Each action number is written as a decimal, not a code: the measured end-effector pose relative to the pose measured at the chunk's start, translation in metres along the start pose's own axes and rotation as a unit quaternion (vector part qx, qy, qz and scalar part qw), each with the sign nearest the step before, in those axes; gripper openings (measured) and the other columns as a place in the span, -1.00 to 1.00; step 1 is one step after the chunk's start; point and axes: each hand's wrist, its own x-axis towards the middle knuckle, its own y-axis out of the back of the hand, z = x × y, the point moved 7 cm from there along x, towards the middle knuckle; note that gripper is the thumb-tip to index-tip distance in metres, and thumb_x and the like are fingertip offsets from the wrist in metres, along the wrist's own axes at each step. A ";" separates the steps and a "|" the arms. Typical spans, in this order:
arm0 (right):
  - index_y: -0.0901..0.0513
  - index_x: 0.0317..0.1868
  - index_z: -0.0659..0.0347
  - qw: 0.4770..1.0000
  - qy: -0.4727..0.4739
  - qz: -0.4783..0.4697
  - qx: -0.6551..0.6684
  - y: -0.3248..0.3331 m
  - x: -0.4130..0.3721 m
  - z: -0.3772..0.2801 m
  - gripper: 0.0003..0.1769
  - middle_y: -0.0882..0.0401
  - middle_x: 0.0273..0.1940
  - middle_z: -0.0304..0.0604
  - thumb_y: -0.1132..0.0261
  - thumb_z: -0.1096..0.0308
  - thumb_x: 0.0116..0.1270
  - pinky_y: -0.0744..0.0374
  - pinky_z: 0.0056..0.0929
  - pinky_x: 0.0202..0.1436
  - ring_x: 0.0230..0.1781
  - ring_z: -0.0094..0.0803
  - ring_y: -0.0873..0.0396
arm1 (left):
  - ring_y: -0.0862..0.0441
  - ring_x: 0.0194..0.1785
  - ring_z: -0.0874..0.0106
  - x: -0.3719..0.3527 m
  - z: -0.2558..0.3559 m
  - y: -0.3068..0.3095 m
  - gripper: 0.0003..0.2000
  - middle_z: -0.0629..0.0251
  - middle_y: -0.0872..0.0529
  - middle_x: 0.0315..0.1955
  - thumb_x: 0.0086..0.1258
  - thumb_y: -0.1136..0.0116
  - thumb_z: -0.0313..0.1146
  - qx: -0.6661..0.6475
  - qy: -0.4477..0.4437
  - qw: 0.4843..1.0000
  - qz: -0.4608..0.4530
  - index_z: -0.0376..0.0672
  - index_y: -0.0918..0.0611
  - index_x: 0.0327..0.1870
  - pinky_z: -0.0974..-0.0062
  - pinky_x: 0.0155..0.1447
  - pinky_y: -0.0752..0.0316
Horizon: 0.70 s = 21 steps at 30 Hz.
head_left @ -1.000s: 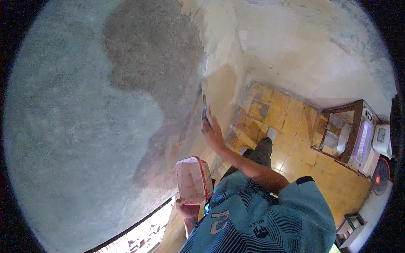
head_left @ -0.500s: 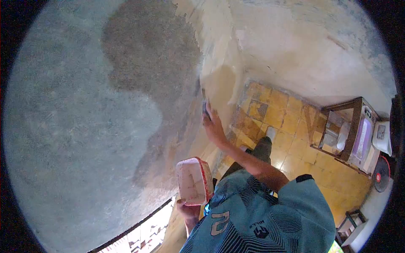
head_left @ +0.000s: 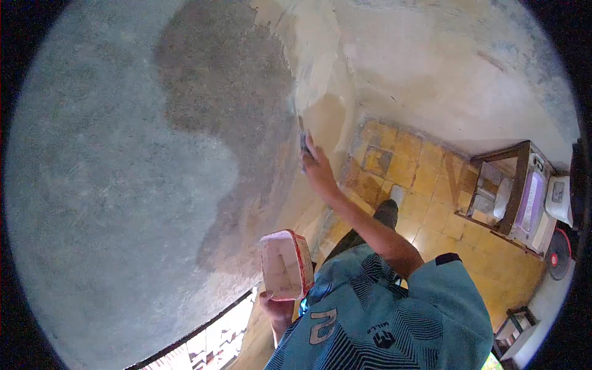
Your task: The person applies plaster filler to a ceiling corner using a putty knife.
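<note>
Facing a broad, rough grey wall (head_left: 111, 160). Large dark brown-grey patch (head_left: 228, 68) on it, running down toward my side; tan, smeared strip (head_left: 324, 49) along its right edge. Pale cream wall (head_left: 425, 61) beyond, meeting a floor of glossy yellow square tiles (head_left: 438, 203). At lower left, a bright opening (head_left: 213, 339) under the grey wall's dark bottom edge.

Right side of the floor: brown wooden open-framed stand (head_left: 517, 185), a pale rounded object (head_left: 503, 198) inside it and a lilac panel (head_left: 531, 196) on the side toward the far right. White boxy object (head_left: 559, 200) just beside; near that, a black disc with a red centre (head_left: 558, 256).

My teal shirt with dark stripes (head_left: 394, 302) fills the lower middle. In front of it, a pinkish-white rectangular tub with a red rim (head_left: 303, 262), tilted, mouth toward me. Pale inside, darker streaks on the bottom; cannot tell how much material it holds.

My left hand (head_left: 276, 306) is closed on the tub's lower end. My right hand (head_left: 317, 169), arm reaching up and forward across the tiles, grips a thin dark tool (head_left: 304, 143), its tip near the border of patch and tan strip; contact unclear.
</note>
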 end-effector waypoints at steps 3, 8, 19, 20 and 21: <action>-0.09 0.46 0.04 0.999 -0.004 -0.029 -0.035 -0.011 -0.039 0.010 -0.41 -0.28 -0.26 -0.26 0.01 0.32 0.45 -0.45 -0.52 -0.24 -0.33 -0.52 -0.35 | -0.43 0.20 0.15 0.002 -0.002 0.005 -0.21 0.11 -0.48 0.14 -0.05 -0.16 -0.08 -0.015 0.011 1.000 -0.008 -0.29 -0.31 0.28 0.17 0.27 -0.32; -0.12 0.44 0.07 0.999 -0.017 -0.014 0.027 0.015 -0.011 0.010 -0.41 -0.29 -0.25 -0.30 -0.01 0.32 0.44 -0.45 -0.55 -0.26 -0.33 -0.55 -0.34 | -0.44 0.19 0.15 0.002 -0.001 0.004 -0.24 0.09 -0.48 0.13 0.01 -0.12 -0.05 -0.008 -0.001 1.000 0.001 -0.30 -0.32 0.27 0.18 0.24 -0.34; -0.08 0.45 0.10 0.989 0.078 0.036 -0.116 -0.012 -0.030 0.030 -0.38 -0.31 -0.27 -0.19 -0.03 0.28 0.43 -0.46 -0.44 -0.28 -0.33 -0.48 -0.37 | -0.47 0.15 0.16 0.003 -0.004 0.001 -0.23 0.08 -0.48 0.12 0.05 -0.07 -0.02 0.011 0.003 1.000 -0.001 -0.32 -0.29 0.29 0.18 0.19 -0.40; -0.08 0.45 0.11 0.995 0.059 0.033 -0.073 -0.011 -0.035 0.037 -0.38 -0.30 -0.26 -0.18 -0.03 0.28 0.44 -0.46 -0.43 -0.28 -0.34 -0.47 -0.37 | -0.47 0.16 0.16 0.003 -0.003 -0.001 -0.24 0.08 -0.48 0.12 0.03 -0.09 -0.04 0.006 0.005 1.000 0.001 -0.32 -0.31 0.28 0.18 0.21 -0.38; -0.07 0.45 0.12 0.998 0.040 0.030 -0.029 -0.010 -0.036 0.041 -0.38 -0.29 -0.26 -0.17 -0.03 0.27 0.44 -0.46 -0.43 -0.29 -0.34 -0.46 -0.37 | -0.46 0.17 0.15 0.003 -0.003 -0.002 -0.25 0.09 -0.49 0.12 0.02 -0.10 -0.06 0.000 0.006 1.000 0.004 -0.33 -0.32 0.26 0.19 0.23 -0.37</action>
